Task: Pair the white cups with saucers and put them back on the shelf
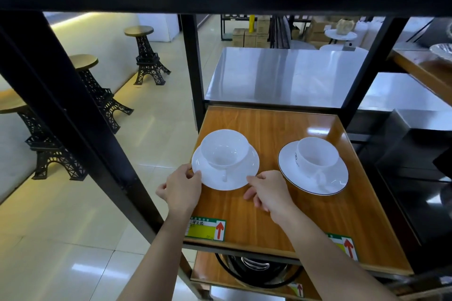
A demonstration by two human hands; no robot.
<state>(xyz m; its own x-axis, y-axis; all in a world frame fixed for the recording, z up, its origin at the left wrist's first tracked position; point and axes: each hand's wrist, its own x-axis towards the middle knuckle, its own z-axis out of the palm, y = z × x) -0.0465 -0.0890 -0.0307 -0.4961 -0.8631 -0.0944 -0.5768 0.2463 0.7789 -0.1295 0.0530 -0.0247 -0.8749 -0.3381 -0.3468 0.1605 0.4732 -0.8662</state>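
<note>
Both hands, left hand (pixel 182 188) and right hand (pixel 267 192), pinched the plain saucer (pixel 234 178) bearing its cup (pixel 223 150) on the shelf (pixel 269 203). We judged placement nearly complete; next, release gently.

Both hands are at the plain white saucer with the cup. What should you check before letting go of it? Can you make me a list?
1. Wide white cup sits on the plain white saucer: ok.
2. Plain saucer rests fully on the brown wooden shelf: not ok, its left rim pokes past the shelf edge.
3. Left hand grips that rim: ok.
4. Right hand touches the near rim: ok; whether it grips, cannot tell.
5. Gap to the black-rimmed white saucer carrying the straight white cup: ok, they are apart.
6. Saucer lying flat on the shelf: cannot tell.
</note>
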